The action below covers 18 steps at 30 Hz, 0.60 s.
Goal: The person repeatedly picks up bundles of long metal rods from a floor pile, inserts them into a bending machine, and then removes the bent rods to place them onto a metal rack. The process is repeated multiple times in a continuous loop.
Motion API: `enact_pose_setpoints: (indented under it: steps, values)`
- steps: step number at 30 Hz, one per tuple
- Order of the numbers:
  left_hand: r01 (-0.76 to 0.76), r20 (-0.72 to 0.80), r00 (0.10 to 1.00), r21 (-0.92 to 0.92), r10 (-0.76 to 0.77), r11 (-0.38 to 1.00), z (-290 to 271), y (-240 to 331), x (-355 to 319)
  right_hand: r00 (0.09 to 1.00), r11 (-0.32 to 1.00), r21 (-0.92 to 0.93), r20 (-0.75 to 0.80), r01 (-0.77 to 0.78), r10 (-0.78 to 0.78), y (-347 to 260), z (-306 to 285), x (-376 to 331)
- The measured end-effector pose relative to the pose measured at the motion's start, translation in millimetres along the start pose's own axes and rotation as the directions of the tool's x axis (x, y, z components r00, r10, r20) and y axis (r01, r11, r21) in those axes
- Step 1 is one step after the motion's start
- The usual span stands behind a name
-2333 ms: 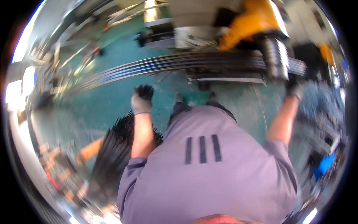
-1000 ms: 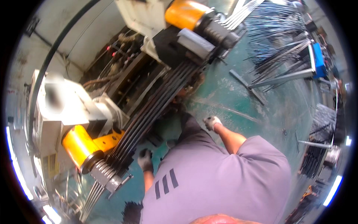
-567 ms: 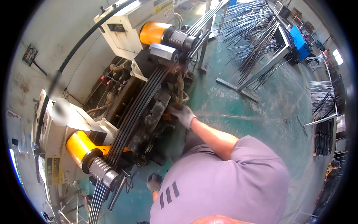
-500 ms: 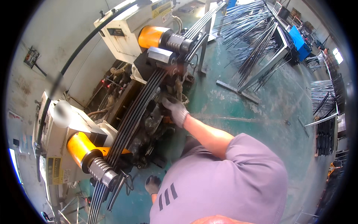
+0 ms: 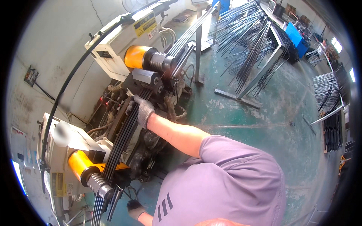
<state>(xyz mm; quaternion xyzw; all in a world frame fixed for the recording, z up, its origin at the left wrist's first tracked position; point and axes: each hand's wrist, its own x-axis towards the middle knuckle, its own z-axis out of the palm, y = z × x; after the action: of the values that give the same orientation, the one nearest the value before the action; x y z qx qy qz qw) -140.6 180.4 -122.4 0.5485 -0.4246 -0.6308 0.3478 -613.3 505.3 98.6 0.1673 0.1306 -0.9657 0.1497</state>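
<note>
Several long dark metal bars lie side by side across two machine heads, slanting from lower left to upper right. My right hand, in a grey knitted glove, reaches across them below the far head, its fingers curled over and round the bundle. Near the bars' lower end is my left hand, in a dark-palmed glove, apart from the bars and beside a thin loop of cable. Its fingers are too indistinct to read. Each head carries a yellow cylinder with a ribbed steel roller pressed close above the bars.
A white machine housing stands at each end, with a black hose arching past. Right of me, a metal rack holds a messy heap of thin rods over the green floor. A blue panel stands beyond.
My right hand has moved left from beside the machine onto the bars and closed round them. My left hand has shifted down and left, nearer the bars' lower end.
</note>
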Motion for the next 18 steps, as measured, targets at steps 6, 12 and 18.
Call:
enact_pose_setpoints:
  steps: [6, 12, 18]
  values:
    - [-0.332, -0.138, 0.924, 0.172, 0.356, 0.928, 0, 95, -6, 0.999, 1.0, 0.005, -0.04, -0.021, 0.021, -2, 6, -4]
    - [-0.535, -0.145, 0.781, 0.345, 0.607, 0.771, 20, 181, -26, 0.999, 1.0, -0.013, -0.033, 0.007, -0.007, 0, 0, -1]
    - [-0.66, -0.095, 0.626, 0.465, 0.774, 0.59, 34, 248, -64, 1.0, 1.0, -0.001, -0.005, 0.028, -0.028, 2, -5, 3]
